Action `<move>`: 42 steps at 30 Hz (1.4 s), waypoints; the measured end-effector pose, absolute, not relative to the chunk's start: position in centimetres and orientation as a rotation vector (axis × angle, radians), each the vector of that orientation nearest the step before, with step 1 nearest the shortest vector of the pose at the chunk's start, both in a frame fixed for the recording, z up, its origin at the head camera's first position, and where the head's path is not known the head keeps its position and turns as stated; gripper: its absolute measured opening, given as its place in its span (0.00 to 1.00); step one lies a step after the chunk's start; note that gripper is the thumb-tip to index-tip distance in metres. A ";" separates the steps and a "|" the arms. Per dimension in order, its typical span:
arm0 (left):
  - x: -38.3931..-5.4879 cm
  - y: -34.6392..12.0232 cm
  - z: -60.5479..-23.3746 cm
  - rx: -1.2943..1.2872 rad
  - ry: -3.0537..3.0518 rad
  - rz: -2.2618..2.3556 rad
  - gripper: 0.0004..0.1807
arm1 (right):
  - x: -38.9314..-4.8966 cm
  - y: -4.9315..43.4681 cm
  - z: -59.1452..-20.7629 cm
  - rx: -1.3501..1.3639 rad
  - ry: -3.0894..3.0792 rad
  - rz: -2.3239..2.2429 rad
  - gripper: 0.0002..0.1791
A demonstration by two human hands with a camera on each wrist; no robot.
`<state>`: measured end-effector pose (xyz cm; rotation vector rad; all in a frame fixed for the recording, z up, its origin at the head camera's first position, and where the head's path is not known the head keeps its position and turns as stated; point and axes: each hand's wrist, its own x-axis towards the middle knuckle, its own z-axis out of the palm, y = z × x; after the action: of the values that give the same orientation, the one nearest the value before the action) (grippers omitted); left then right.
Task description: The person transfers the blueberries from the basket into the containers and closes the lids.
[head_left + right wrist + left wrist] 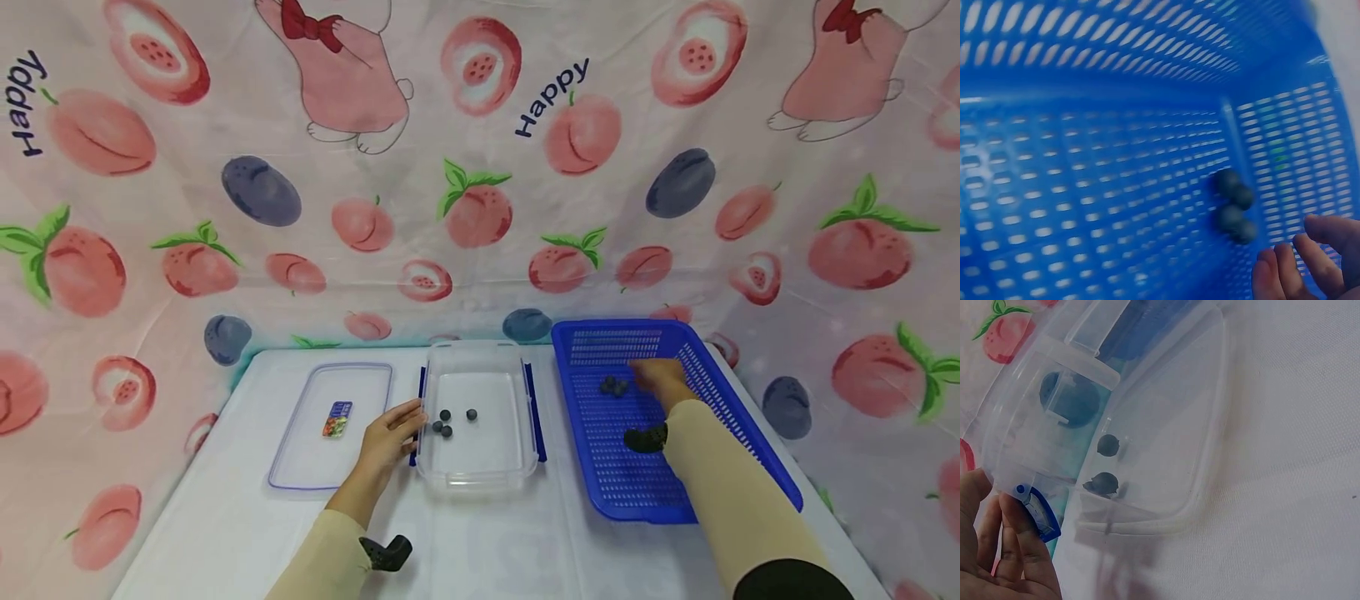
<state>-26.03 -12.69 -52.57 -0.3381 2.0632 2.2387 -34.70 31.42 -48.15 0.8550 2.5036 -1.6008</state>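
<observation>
My left hand touches the left side of a clear plastic container, its fingers fairly straight against the rim and a blue side latch. Several dark blueberries lie on the container's floor, mostly toward its left side; two blueberries show in the left wrist view. My right hand reaches inside a blue slotted basket. Its loosely bent fingers are close beside a cluster of blueberries but apart from it. I see nothing held in that hand.
Left of the container lies a clear lid with a colourful label on it. Everything stands on a table with a white cloth. Behind it hangs a fruit-patterned curtain. The basket's raised walls surround the right hand.
</observation>
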 end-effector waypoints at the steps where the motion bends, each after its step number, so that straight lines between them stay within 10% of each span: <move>1: -26.1 -12.7 -52.5 -0.344 2.058 2.239 0.26 | -34.6 31.4 -48.6 0.845 2.575 -1.508 0.30; 42: -26.1 -12.8 -52.8 -0.349 2.051 2.234 0.25 | -33.9 30.7 -51.4 0.914 2.634 -1.416 0.23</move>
<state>-26.14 -12.85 -52.77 -0.3487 2.0513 2.2335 -33.86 30.68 -51.36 0.9143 2.6342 -1.4159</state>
